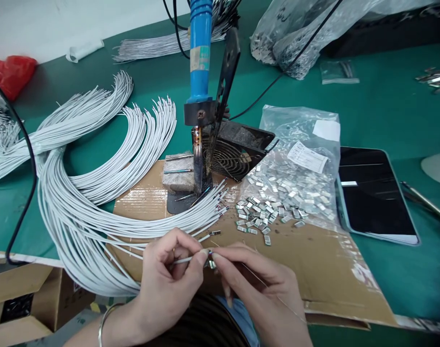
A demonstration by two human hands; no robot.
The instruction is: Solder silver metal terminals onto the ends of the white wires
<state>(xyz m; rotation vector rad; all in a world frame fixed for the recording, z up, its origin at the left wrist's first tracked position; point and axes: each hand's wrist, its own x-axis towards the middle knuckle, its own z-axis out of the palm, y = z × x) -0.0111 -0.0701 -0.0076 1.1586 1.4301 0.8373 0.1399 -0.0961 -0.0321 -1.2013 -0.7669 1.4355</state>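
A green bench carries a cardboard sheet. A bundle of white cables curves over the sheet's left side; a blue soldering iron points down at its far side. Above its near edge, the left hand pinches a cable end lying sideways, aimed at the right hand, whose fingertips seem to grip a small connector just beside the tip; contact is hidden.

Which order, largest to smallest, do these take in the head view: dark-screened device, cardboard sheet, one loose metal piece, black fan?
1. Cardboard sheet, partly covered
2. Dark-screened device
3. Black fan, partly hidden
4. One loose metal piece
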